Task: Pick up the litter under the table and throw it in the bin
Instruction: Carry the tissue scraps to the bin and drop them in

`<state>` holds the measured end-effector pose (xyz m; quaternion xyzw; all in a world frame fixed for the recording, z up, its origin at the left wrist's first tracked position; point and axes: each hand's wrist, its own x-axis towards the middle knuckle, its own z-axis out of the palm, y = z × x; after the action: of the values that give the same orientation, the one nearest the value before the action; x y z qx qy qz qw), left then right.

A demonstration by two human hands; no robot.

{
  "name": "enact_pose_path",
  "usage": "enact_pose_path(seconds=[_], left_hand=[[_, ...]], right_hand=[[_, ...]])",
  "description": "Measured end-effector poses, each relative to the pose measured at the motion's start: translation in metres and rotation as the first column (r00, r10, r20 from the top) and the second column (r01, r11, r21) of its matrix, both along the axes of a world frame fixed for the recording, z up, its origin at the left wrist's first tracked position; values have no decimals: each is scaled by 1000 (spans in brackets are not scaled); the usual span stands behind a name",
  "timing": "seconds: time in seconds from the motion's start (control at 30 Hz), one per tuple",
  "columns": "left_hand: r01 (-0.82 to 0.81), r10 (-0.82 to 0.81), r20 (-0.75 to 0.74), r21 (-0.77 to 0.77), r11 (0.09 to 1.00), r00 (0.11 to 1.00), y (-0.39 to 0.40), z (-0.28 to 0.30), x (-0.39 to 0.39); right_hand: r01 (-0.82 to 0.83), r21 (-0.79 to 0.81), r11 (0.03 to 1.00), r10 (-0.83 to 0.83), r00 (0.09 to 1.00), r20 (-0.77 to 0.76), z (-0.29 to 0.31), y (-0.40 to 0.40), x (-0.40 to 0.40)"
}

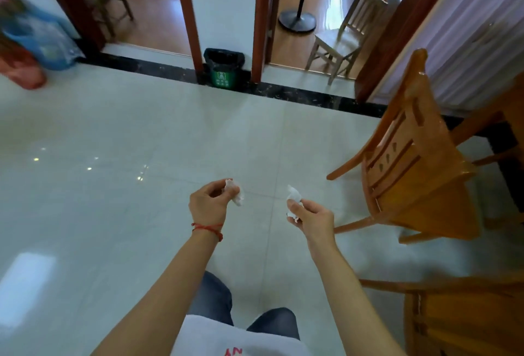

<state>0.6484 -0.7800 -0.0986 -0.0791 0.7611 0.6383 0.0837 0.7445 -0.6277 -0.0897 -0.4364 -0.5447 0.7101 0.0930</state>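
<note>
My left hand (209, 202) pinches a crumpled white tissue (235, 195) between thumb and fingers, out in front of me over the pale floor tiles. My right hand (312, 218) grips a second crumpled white tissue (293, 198), about level with the left hand. A small green bin (224, 76) lined with a black bag stands on the floor far ahead, against the white wall strip between two doorways. Both hands are well short of the bin.
A tilted wooden chair (414, 157) stands to the right, with another wooden chair (465, 318) at the lower right. Blue and red bags (34, 49) sit at the far left. A small chair (343, 40) and a lamp base (297, 21) are beyond the right doorway.
</note>
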Motion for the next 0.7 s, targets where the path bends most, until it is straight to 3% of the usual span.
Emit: enact_pose_path(seconds=[0.43,0.7], left_hand=[[-12,12,35,17,1000,999,-82,-3,-175],[-5,4,41,21,1000,999,-91,-9,-265]], right_hand=[[-3,5,1000,2,999,34,-5,-85,-176],[41,-19,999,-39,997,65,-4,-90,-260]])
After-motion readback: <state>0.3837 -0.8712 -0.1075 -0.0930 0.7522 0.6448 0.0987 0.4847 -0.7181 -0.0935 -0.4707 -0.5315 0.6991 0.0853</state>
